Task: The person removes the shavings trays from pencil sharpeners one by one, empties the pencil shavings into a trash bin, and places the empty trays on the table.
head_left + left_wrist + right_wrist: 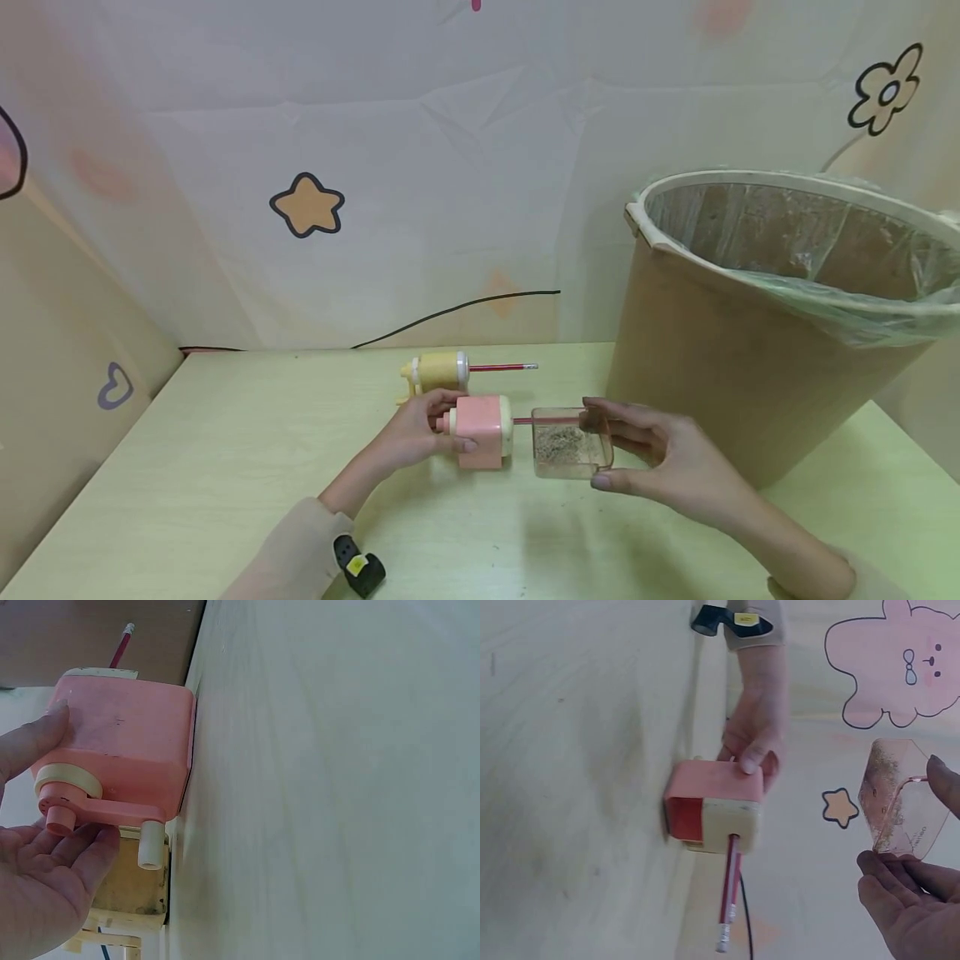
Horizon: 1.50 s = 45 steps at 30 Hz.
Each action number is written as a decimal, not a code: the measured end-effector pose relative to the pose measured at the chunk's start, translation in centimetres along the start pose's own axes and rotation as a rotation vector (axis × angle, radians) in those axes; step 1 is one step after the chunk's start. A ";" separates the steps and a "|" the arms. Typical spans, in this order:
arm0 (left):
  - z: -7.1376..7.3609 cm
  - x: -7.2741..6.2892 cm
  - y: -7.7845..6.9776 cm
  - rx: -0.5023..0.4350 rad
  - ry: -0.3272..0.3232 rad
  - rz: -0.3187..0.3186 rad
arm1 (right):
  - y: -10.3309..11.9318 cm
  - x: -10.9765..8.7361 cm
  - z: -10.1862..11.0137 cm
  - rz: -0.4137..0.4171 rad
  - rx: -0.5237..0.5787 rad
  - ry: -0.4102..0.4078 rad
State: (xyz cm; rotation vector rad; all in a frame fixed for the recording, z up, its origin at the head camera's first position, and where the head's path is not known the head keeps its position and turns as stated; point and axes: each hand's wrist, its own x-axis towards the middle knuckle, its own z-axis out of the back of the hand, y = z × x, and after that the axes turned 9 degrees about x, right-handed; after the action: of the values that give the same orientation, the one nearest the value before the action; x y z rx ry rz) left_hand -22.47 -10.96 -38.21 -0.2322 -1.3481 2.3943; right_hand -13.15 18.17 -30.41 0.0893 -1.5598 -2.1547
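Note:
My left hand (412, 433) grips a pink hand-crank pencil sharpener (478, 429), thumb on one side and fingers on the other. A red pencil (730, 900) sticks out of its cream front face, and the drawer slot (686, 817) beside that gapes. In the left wrist view the crank handle (150, 844) points toward the camera. My right hand (675, 454) pinches the clear shavings drawer (558, 472) between thumb and fingers, just right of the sharpener and above the table. Dark grey shavings (562, 444) lie inside the drawer.
Behind the pink sharpener stands a yellow one (438, 369), also with a red pencil (498, 367) in it. A large brown bin (697, 358) lined with a clear bag rises at the right. A patterned sheet (450, 183) backs the pale table (247, 433).

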 end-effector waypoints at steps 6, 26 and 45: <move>0.0 0.1 0.1 -0.008 0.004 0.002 | 1.0 -0.4 0.9 0.029 -0.082 -0.055; 0.0 0.0 0.0 -0.006 0.012 -0.004 | 3.7 -1.6 4.7 0.203 0.035 -0.098; 0.3 0.2 0.0 -0.005 0.024 -0.010 | 4.5 -1.8 11.1 0.297 0.192 -0.124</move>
State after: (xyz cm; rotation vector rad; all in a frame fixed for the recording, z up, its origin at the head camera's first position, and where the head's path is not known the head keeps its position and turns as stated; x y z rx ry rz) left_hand -22.74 -11.12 -38.03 -0.2538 -1.3415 2.3732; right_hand -13.64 27.62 -22.83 -0.2060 -1.7260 -1.8081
